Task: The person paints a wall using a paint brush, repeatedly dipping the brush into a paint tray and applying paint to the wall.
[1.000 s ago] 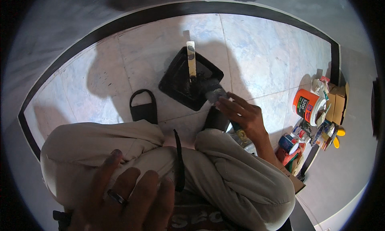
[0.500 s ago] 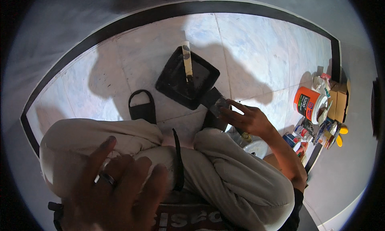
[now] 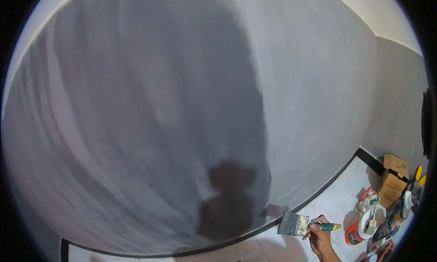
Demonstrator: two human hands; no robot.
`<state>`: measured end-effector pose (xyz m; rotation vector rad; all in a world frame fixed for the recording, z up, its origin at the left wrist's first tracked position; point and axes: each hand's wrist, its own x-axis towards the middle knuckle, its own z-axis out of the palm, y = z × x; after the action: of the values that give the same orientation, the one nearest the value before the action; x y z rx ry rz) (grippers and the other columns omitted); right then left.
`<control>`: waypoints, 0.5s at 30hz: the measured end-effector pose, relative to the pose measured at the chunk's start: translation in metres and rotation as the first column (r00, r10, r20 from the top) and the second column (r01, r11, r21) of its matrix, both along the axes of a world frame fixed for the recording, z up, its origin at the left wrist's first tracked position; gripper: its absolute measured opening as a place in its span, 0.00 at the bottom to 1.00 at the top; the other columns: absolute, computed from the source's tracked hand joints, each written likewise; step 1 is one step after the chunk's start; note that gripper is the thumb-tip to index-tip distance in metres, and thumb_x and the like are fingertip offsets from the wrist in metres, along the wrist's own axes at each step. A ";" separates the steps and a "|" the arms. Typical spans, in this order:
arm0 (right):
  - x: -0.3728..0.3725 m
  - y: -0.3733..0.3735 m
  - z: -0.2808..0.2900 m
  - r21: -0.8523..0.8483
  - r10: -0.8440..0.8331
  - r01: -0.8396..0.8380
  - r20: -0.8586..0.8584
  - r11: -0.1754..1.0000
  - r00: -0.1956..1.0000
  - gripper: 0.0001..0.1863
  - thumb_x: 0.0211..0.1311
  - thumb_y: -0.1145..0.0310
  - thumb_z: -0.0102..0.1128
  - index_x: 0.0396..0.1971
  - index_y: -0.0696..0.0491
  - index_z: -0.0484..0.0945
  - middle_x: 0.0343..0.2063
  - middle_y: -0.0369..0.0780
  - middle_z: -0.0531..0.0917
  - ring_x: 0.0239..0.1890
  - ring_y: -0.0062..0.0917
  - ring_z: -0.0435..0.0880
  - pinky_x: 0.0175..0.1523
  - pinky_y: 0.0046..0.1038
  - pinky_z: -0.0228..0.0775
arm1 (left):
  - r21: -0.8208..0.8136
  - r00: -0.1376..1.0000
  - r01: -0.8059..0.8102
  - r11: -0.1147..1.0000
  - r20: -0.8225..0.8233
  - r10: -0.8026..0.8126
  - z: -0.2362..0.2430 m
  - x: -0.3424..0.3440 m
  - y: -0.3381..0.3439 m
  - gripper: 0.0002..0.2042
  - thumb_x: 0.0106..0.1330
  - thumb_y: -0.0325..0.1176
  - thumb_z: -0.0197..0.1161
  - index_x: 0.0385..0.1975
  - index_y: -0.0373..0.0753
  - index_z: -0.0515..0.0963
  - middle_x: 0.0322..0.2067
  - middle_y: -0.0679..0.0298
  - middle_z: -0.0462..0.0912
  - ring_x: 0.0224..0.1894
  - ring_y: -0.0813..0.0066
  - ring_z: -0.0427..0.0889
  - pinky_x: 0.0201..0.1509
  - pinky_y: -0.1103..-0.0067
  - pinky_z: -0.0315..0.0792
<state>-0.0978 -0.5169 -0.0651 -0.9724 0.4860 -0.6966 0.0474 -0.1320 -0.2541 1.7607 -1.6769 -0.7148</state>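
Note:
At the lower right, my right hand [image 3: 320,239] is closed around a wide paintbrush [image 3: 291,224] with a green and yellow handle. Dark grey paint coats the brush's bristles, which point left, close to the foot of the wall. Fresh-looking darker grey paint [image 3: 182,80] covers the wall's left and middle in streaks, ending in a ragged upright edge. To the right of that edge, the wall [image 3: 314,103] is lighter grey. A head-shaped shadow falls low on the painted part. My left hand is out of view.
An orange and white bucket [image 3: 354,233] stands on the pale tiled floor at the right, with a smaller brush [image 3: 372,225] on it. Behind it are an open cardboard box [image 3: 392,184] and several cans. A dark skirting strip [image 3: 314,196] runs along the wall's foot.
My view has lifted from the floor and black paint tray to the wall. The brush in my right hand has left the tray and is near the wall's foot. My left hand has gone out of view.

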 end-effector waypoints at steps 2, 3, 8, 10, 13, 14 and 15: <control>0.021 0.008 0.075 0.036 0.012 -0.019 0.188 0.999 0.982 0.15 0.64 0.67 0.68 0.44 0.59 0.77 0.32 0.43 0.85 0.23 0.27 0.84 0.26 0.28 0.85 | 0.421 0.977 0.213 0.882 -0.066 -0.204 0.077 0.009 -0.065 0.11 0.69 0.38 0.58 0.37 0.37 0.81 0.33 0.52 0.84 0.35 0.55 0.84 0.36 0.60 0.77; 0.037 0.021 0.123 0.055 0.015 -0.027 0.204 0.998 0.979 0.15 0.64 0.67 0.68 0.44 0.59 0.77 0.32 0.43 0.85 0.23 0.27 0.84 0.26 0.28 0.85 | 0.394 0.988 0.148 0.907 -0.012 -0.157 0.080 0.012 -0.065 0.10 0.69 0.37 0.58 0.36 0.37 0.81 0.33 0.52 0.84 0.34 0.53 0.83 0.37 0.60 0.77; 0.061 0.062 0.263 0.216 0.046 -0.129 0.352 0.968 0.935 0.27 0.64 0.63 0.68 0.56 0.66 0.75 0.41 0.44 0.86 0.34 0.27 0.87 0.36 0.25 0.82 | 0.465 0.926 -0.163 0.870 -0.233 0.298 0.096 -0.003 -0.056 0.09 0.68 0.38 0.59 0.37 0.40 0.82 0.34 0.50 0.84 0.35 0.51 0.83 0.44 0.57 0.76; 0.066 0.068 0.311 0.246 -0.052 -0.032 0.324 0.969 0.944 0.26 0.65 0.63 0.68 0.56 0.66 0.75 0.43 0.44 0.86 0.40 0.28 0.87 0.43 0.26 0.81 | 0.425 0.933 -0.270 0.864 -0.105 0.344 0.157 -0.004 -0.053 0.15 0.72 0.42 0.61 0.49 0.39 0.77 0.39 0.50 0.84 0.44 0.48 0.83 0.52 0.61 0.75; 0.080 0.090 0.380 0.355 -0.214 0.083 0.348 0.931 0.913 0.24 0.67 0.73 0.64 0.59 0.69 0.73 0.50 0.49 0.84 0.53 0.32 0.84 0.63 0.32 0.75 | 0.226 0.872 -0.476 0.850 -0.007 0.490 0.260 0.013 -0.006 0.14 0.71 0.40 0.61 0.49 0.39 0.79 0.43 0.51 0.86 0.48 0.48 0.84 0.54 0.62 0.77; 0.079 0.088 0.396 0.362 -0.254 0.133 0.311 0.923 0.916 0.24 0.68 0.74 0.63 0.60 0.69 0.73 0.50 0.49 0.84 0.52 0.32 0.85 0.60 0.31 0.77 | 0.353 0.858 -0.457 0.816 -0.066 0.509 0.308 0.015 -0.008 0.13 0.71 0.37 0.62 0.50 0.39 0.80 0.45 0.52 0.87 0.50 0.51 0.85 0.56 0.65 0.78; 0.081 0.092 0.411 0.364 -0.272 0.151 0.307 0.919 0.912 0.23 0.70 0.74 0.62 0.61 0.68 0.72 0.51 0.48 0.84 0.51 0.31 0.85 0.58 0.31 0.80 | 0.425 0.819 -0.479 0.768 -0.097 0.565 0.358 0.015 0.005 0.13 0.73 0.34 0.63 0.51 0.34 0.80 0.45 0.55 0.88 0.48 0.63 0.88 0.56 0.71 0.79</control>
<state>-0.0165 -0.4247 0.3462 -0.4606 0.3790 -0.9330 0.0625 -0.1269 0.1038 2.1932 -0.8478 -0.9681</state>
